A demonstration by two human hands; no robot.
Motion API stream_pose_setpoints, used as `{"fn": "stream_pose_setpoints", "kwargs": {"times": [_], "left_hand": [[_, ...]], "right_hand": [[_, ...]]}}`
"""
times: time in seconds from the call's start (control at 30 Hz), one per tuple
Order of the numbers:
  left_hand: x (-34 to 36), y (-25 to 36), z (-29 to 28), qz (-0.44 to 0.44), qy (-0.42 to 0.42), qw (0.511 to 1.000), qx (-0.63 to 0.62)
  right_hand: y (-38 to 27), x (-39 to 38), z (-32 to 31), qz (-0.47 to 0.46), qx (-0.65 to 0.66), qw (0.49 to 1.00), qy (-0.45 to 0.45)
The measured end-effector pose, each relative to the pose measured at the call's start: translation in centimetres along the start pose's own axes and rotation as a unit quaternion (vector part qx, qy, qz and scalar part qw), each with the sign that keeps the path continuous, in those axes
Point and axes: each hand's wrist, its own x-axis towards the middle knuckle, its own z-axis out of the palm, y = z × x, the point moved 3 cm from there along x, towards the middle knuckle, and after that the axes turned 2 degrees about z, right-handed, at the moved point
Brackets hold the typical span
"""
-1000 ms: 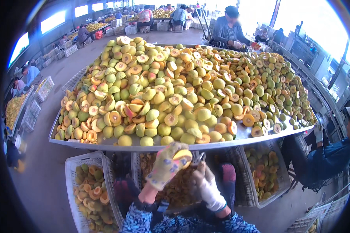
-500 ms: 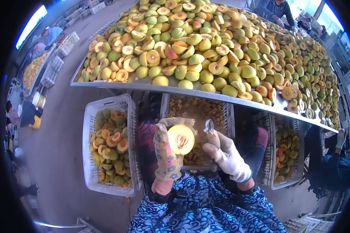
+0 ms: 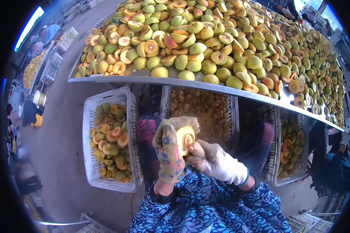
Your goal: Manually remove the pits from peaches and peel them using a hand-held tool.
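Note:
My left hand (image 3: 167,155), in a flowered glove, is closed around a cut yellow fruit half (image 3: 183,131), its pitted centre facing right. My right hand (image 3: 221,165), in a dirty white glove, presses its fingers at that cut face, closed on a small looped metal tool that is now mostly hidden by fingers and fruit. Both hands are over my lap, above a middle crate (image 3: 232,112) of small brownish fruit pieces. Just beyond them a metal table (image 3: 151,79) is heaped with halved yellow-green fruit (image 3: 197,48).
Crates of fruit halves stand left (image 3: 88,128) and right (image 3: 275,163) of my legs. A co-worker (image 3: 336,167) sits at the far right, others work across the table and at another table (image 3: 41,72) on the left. More crates (image 3: 50,68) line that side.
My right hand has moved left and brought the looped tool from beside the fruit into its cut face. The view has tipped down, so the table appears higher in the picture.

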Motion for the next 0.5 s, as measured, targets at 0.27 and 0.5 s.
{"fn": "stream_pose_setpoints", "kwargs": {"times": [0.27, 0.5], "left_hand": [[1.5, 1.8, 0.9, -0.033, -0.094, 0.988, 0.117], [2.3, 1.6, 1.2, 0.021, -0.111, 0.960, 0.255]], "right_hand": [[1.3, 0.8, -0.9, -0.029, 0.027, 0.997, -0.073], [4.4, 2.2, 0.3, -0.052, 0.051, 0.997, -0.040]]}}
